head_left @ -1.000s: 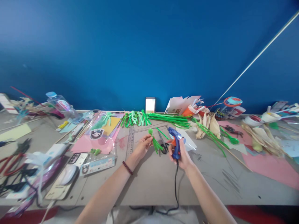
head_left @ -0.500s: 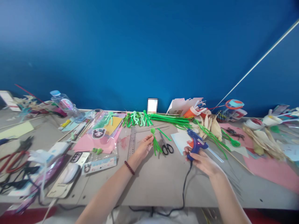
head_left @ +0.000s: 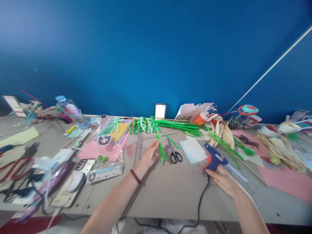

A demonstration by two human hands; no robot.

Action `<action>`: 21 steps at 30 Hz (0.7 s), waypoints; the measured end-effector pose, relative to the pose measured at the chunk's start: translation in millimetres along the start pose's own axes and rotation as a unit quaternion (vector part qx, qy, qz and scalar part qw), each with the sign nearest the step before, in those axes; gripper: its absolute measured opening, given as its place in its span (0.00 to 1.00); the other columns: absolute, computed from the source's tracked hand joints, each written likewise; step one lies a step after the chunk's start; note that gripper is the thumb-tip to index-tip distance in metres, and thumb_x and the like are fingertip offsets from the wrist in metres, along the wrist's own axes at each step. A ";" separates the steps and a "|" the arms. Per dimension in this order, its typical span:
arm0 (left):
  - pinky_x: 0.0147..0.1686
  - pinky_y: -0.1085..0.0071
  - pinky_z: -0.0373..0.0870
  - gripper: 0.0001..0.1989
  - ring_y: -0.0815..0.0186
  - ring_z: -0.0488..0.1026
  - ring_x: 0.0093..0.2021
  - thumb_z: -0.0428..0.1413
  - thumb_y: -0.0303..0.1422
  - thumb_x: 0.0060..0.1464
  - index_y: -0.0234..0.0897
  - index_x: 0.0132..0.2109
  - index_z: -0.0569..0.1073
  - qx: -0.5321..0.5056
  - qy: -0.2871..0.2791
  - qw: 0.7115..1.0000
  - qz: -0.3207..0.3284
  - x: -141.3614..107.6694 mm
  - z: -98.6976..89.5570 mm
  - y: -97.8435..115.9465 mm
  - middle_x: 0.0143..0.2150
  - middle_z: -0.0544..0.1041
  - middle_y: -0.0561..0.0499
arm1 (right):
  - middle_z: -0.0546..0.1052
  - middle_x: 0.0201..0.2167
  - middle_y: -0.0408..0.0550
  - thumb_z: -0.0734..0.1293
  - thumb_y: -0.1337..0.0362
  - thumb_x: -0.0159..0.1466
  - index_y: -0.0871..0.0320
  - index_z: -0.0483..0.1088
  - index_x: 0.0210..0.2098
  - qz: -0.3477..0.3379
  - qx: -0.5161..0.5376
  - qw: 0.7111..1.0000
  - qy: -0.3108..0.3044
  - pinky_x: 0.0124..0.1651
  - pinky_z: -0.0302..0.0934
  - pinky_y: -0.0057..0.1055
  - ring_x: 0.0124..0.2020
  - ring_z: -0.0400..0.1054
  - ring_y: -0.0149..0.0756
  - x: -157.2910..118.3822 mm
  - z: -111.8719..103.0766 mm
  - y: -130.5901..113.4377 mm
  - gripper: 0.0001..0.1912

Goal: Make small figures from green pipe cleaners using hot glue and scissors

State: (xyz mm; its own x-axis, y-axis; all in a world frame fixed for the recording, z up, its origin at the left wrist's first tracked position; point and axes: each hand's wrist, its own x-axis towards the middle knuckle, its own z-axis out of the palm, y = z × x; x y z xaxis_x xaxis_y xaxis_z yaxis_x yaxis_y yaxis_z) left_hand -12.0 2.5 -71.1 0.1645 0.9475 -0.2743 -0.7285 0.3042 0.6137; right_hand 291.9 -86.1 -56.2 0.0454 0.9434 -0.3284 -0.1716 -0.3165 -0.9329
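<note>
My left hand [head_left: 151, 154], with a dark beaded bracelet on its wrist, pinches a small green pipe-cleaner figure [head_left: 162, 152] below its round top, its strands hanging down. Black-handled scissors [head_left: 175, 157] lie just right of that figure, beside a short green stem [head_left: 172, 141]. My right hand [head_left: 218, 175] is wrapped round the handle of a blue glue gun [head_left: 215, 156]; a clear glue stick sticks out of its back and its nozzle points up and left. A white-blue sheet [head_left: 192, 151] lies left of the gun.
Behind the hands are green pipe cleaners [head_left: 180, 127] and several finished green pieces [head_left: 143, 124]. A metal ruler [head_left: 138, 149], bagged papers [head_left: 102, 146], a phone [head_left: 68, 187], red-handled pliers [head_left: 18, 167] and a bottle [head_left: 70, 110] lie leftward. Dried husks [head_left: 224, 135] and pink paper [head_left: 285, 182] lie rightward.
My right hand has moved right with the glue gun, away from the figure and off the sheet's edge. My left hand still holds the green figure in nearly the same place.
</note>
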 end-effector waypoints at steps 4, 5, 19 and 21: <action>0.21 0.80 0.64 0.14 0.76 0.69 0.21 0.67 0.31 0.38 0.34 0.35 0.73 0.004 0.002 1.000 0.003 1.4 -2.3 -1.7 0.25 0.74 0.56 | 0.73 0.31 0.41 0.76 0.62 0.45 0.52 0.68 0.42 -0.034 -0.013 0.999 0.009 0.42 0.70 0.35 0.34 0.71 0.37 6.4 3.7 1.7 0.26; 0.21 0.80 0.64 0.15 0.75 0.69 0.21 0.67 0.30 0.38 0.34 0.35 0.74 0.003 0.001 1.000 0.005 1.7 -2.7 -2.0 0.26 0.75 0.56 | 0.73 0.30 0.41 0.76 0.61 0.45 0.52 0.68 0.42 -0.041 -0.020 0.999 0.013 0.42 0.69 0.35 0.33 0.71 0.36 8.9 4.1 1.7 0.26; 0.21 0.81 0.66 0.14 0.75 0.71 0.22 0.67 0.28 0.36 0.33 0.33 0.74 -0.004 0.021 1.000 -0.002 -1.2 2.3 0.4 0.25 0.76 0.55 | 0.79 0.30 0.48 0.75 0.57 0.41 0.56 0.65 0.38 -0.067 -0.120 0.982 0.129 0.40 0.67 0.42 0.35 0.74 0.47 31.1 10.9 0.5 0.27; 0.21 0.82 0.65 0.12 0.75 0.72 0.22 0.66 0.26 0.37 0.33 0.32 0.74 -0.003 0.030 1.000 -0.005 -2.3 4.3 1.6 0.25 0.76 0.55 | 0.78 0.28 0.47 0.74 0.57 0.40 0.56 0.67 0.36 -0.091 -0.143 0.975 0.146 0.38 0.68 0.42 0.31 0.73 0.46 35.3 7.6 5.4 0.25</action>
State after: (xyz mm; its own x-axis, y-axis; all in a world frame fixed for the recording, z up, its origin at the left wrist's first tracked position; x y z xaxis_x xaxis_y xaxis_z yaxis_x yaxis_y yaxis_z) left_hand -10.6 1.2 -66.2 0.1321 0.9369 -0.3236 -0.7314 0.3125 0.6061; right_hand 285.1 -53.8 -71.8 0.3351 0.9313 -0.1425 0.1459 -0.2007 -0.9687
